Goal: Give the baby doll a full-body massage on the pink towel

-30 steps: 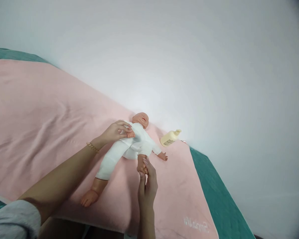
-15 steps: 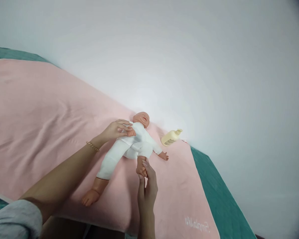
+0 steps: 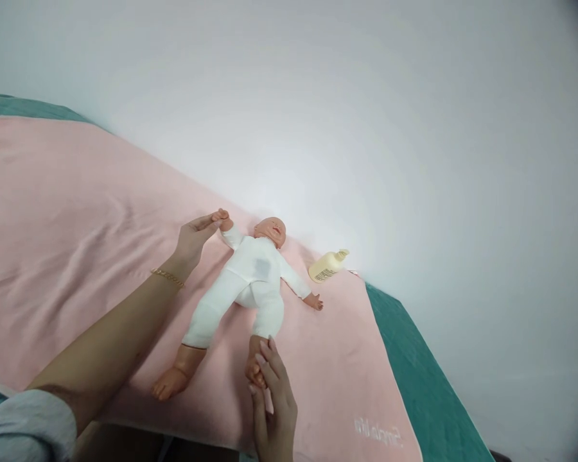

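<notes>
A baby doll [image 3: 255, 264] in a white cloth body lies on its back on the pink towel [image 3: 337, 359], its head away from me. My left hand [image 3: 197, 234] pinches the doll's hand on the left side, with that arm stretched out and up beside the head. Near the towel's front, my right hand [image 3: 274, 391] grips the doll's foot on the right side, thumb below and fingers along the ankle. The other leg lies straight, its bare foot [image 3: 171, 383] free. The doll's other arm rests on the towel, pointing right.
A pale yellow pump bottle [image 3: 327, 266] lies tilted on the towel, right of the doll. Under the towel, a green cover [image 3: 414, 346] shows at the right and far left. A white wall [image 3: 366, 128] rises behind.
My left hand has drawn the doll's arm from across its chest outward and up to the left. My right hand has brought the bent leg down toward me, straightening it.
</notes>
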A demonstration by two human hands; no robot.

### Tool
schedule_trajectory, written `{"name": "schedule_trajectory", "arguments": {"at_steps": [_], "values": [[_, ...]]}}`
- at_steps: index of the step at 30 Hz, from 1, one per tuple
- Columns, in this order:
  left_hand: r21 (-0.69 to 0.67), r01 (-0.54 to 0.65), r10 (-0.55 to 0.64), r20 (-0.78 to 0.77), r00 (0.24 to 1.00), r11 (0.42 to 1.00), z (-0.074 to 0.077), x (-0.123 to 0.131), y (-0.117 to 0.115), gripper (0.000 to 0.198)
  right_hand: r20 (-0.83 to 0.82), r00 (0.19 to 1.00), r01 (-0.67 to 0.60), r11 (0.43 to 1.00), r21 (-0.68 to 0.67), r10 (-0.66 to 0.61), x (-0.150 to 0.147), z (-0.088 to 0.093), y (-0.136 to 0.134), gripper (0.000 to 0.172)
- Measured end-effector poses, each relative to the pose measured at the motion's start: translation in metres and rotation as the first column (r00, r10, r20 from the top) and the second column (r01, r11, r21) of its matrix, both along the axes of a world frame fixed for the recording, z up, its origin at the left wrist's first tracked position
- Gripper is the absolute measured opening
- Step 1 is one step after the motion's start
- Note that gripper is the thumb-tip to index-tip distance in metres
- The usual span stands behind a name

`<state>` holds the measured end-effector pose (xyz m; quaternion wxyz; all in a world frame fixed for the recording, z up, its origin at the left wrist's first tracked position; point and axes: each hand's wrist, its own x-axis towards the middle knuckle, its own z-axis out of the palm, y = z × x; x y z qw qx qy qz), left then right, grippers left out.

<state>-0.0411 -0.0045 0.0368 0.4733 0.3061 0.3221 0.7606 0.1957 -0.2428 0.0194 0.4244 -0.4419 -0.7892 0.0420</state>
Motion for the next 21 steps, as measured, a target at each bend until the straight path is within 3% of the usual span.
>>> {"name": "schedule_trajectory", "arguments": {"at_steps": [3, 7, 14, 21], "values": [[-0.124, -0.01, 0.037, 0.218, 0.975, 0.992, 0.0, -0.005, 0.003, 0.015, 0.021, 0.997, -0.07, 0.997, -0.015, 0.07, 0.004, -0.012, -0.006, 0.039], [-0.273, 0.014, 0.103, 0.411, 0.906, 0.962, -0.004, -0.01, 0.01, 0.012, 0.006, 0.997, -0.075, 0.997, -0.016, 0.075, 0.006, -0.03, -0.009, 0.036], [-0.47, 0.018, 0.219, 0.446, 0.868, 0.883, -0.017, -0.017, 0.024, 0.011, -0.002, 0.996, -0.086, 0.996, 0.009, 0.086, -0.002, -0.032, -0.012, 0.031], [-0.524, 0.025, 0.25, 0.447, 0.859, 0.851, -0.015, -0.016, 0.024, 0.017, 0.004, 0.997, -0.075, 0.997, 0.015, 0.075, -0.003, -0.033, -0.014, 0.028]]}}
